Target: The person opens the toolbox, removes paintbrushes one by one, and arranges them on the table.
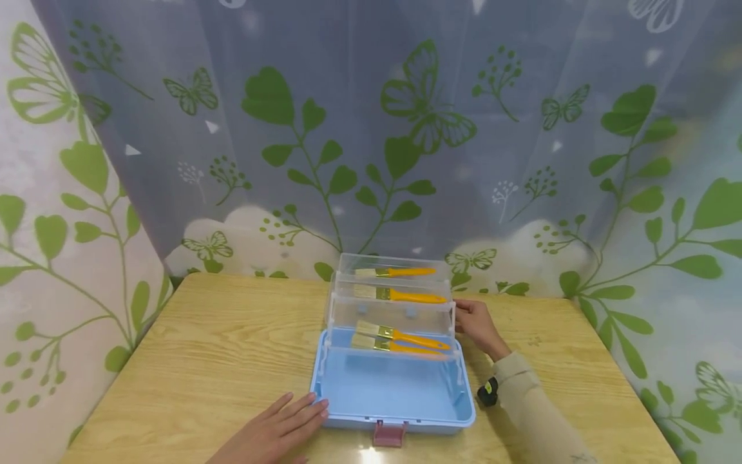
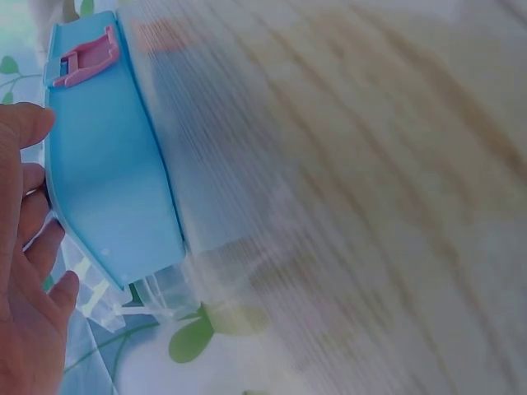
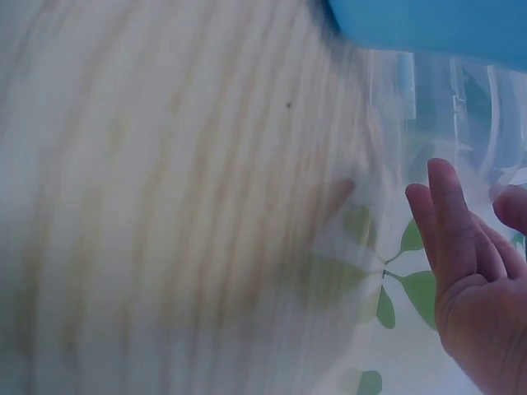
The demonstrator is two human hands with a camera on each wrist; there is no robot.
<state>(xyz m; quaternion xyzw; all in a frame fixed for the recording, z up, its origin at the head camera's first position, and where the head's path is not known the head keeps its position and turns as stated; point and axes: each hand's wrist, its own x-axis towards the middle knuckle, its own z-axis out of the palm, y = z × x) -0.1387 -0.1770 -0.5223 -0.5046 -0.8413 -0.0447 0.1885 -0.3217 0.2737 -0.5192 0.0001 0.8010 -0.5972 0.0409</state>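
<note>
A light blue storage box (image 1: 394,393) stands unfolded on the table, its clear stepped trays (image 1: 426,316) raised at the back. Several paintbrushes (image 1: 417,298) with yellow-orange handles and pale bristles lie in the trays. At the box's front left corner, my left hand (image 1: 284,425) rests its extended fingers on the rim; the left wrist view shows this hand (image 2: 29,239) along the blue side. My right hand (image 1: 478,325) is at the right end of the trays, its fingertips partly hidden behind them. In the right wrist view its fingers (image 3: 449,214) are fairly straight beside the clear plastic.
A pink latch (image 1: 389,434) hangs down at the front of the box. The wooden table (image 1: 232,348) meets a patterned curtain (image 1: 359,129) behind, with more printed cloth on both sides. A black device (image 1: 488,392) sits at the right wrist.
</note>
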